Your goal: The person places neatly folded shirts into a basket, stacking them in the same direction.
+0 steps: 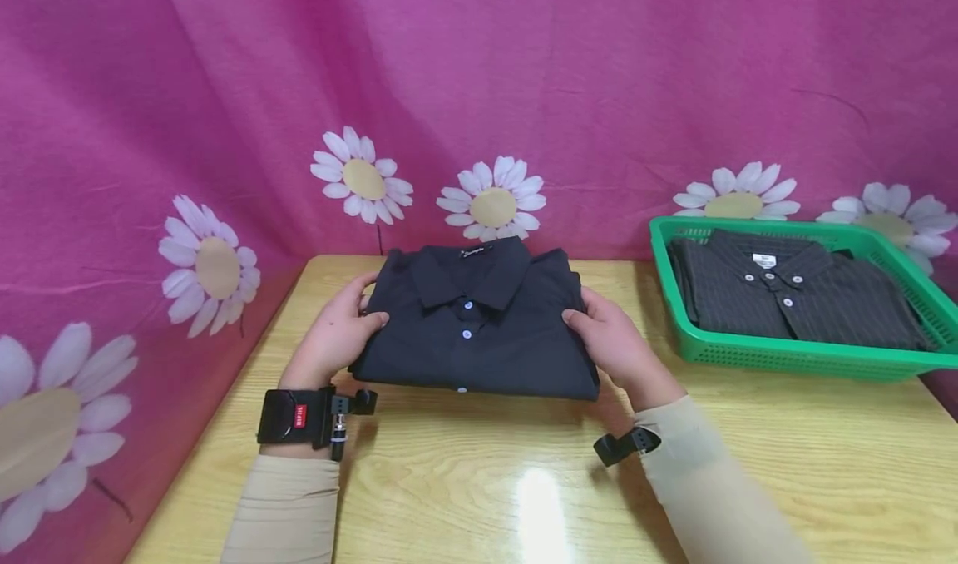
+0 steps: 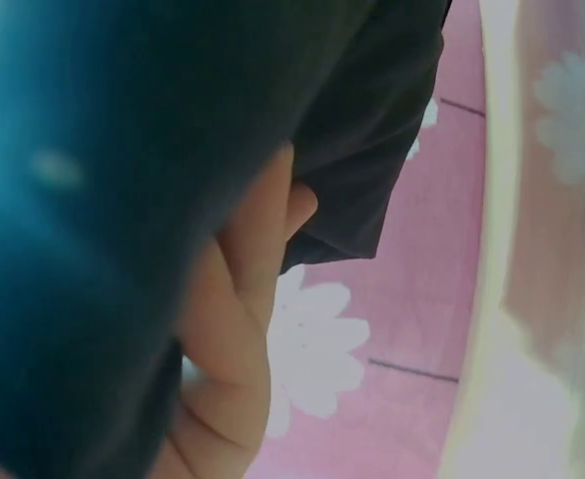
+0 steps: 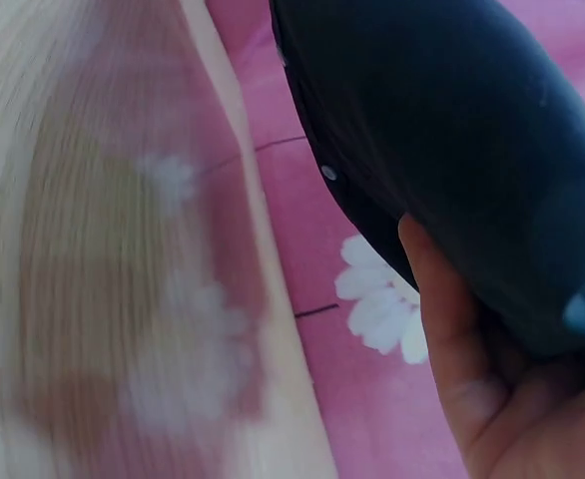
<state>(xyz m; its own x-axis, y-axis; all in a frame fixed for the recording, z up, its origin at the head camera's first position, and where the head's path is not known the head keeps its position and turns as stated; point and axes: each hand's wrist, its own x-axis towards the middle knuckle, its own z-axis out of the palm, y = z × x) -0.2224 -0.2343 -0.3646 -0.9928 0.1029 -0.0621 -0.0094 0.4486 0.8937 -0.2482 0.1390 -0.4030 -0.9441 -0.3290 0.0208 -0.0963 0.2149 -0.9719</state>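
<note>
A folded black shirt with a collar and pale buttons is held between both hands, slightly above the wooden table. My left hand grips its left edge, thumb on top and fingers underneath. On the opposite edge, my right hand pinches the cloth the same way. In the left wrist view the fingers are seen against the underside of the dark fabric. The right wrist view has the fingers beneath the shirt, whose button edge faces away.
At the right, a green plastic basket contains a folded dark striped shirt. The wooden table spreads in front of me. Behind it and along the left hangs a pink cloth with white daisies.
</note>
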